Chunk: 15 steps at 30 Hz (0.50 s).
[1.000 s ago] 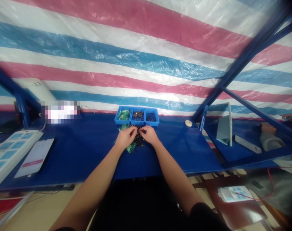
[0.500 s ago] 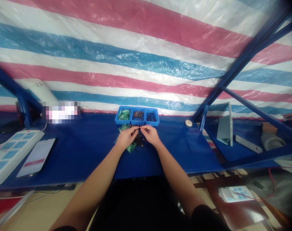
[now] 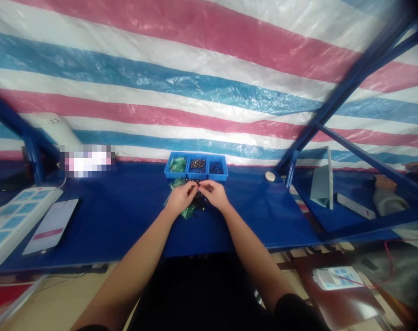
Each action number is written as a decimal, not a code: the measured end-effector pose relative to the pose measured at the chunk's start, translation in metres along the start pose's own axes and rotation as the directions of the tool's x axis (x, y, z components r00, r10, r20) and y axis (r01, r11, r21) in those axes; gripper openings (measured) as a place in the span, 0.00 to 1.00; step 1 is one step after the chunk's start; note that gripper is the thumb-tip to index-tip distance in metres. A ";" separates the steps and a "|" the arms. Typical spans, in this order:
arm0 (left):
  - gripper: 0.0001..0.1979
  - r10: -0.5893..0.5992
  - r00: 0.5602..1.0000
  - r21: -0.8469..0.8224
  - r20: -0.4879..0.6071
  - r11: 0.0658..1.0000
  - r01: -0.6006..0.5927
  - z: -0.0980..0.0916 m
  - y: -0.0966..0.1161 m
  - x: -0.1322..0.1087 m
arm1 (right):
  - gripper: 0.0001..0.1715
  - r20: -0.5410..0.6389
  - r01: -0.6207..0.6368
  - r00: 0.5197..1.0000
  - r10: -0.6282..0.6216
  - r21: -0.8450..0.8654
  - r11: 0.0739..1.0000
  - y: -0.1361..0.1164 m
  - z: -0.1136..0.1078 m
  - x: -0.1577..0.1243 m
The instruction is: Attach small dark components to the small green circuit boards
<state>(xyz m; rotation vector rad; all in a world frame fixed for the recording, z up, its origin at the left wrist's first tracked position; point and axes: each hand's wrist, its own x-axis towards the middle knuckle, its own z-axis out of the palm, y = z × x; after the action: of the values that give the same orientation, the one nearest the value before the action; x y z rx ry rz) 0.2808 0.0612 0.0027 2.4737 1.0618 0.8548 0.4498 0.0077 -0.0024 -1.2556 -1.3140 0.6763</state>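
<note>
My left hand [image 3: 180, 197] and my right hand [image 3: 212, 194] meet fingertip to fingertip over the blue table [image 3: 126, 216]. Together they pinch a tiny dark part [image 3: 197, 184], too small to identify. Under and between the hands lies a loose pile of small green boards [image 3: 187, 211] and dark parts [image 3: 199, 202]. Just beyond the fingers stand three blue bins in a row: the left bin [image 3: 177, 165] holds green pieces, the middle bin [image 3: 197, 165] metal bits, the right bin [image 3: 217, 168] dark bits.
A phone [image 3: 51, 225] and a white power strip [image 3: 12, 218] lie at the left. A small white round object [image 3: 270, 176] sits at the right rear. Blue frame bars [image 3: 340, 96] cross the right side. Another person's arm [image 3: 388, 193] rests at the neighbouring bench.
My hands stayed over the pile. The fingertips rose slightly and came together on the small part; the rest is unchanged.
</note>
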 end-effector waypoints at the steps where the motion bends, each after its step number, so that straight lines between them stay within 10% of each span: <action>1: 0.14 -0.001 1.000 0.000 0.001 1.000 0.001 -0.001 0.000 0.000 | 0.17 0.005 0.009 1.000 -0.009 0.002 1.000 0.001 0.000 0.000; 15: 0.13 0.027 1.000 -0.033 -0.005 0.999 -0.027 0.002 -0.004 0.000 | 0.16 -0.011 0.018 1.000 -0.018 0.029 0.999 0.000 0.002 -0.002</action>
<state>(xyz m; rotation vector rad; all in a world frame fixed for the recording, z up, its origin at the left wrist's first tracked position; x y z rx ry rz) 0.2796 0.0632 -0.0005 2.4650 1.0099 0.8791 0.4481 0.0069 -0.0035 -1.2208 -1.3007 0.6727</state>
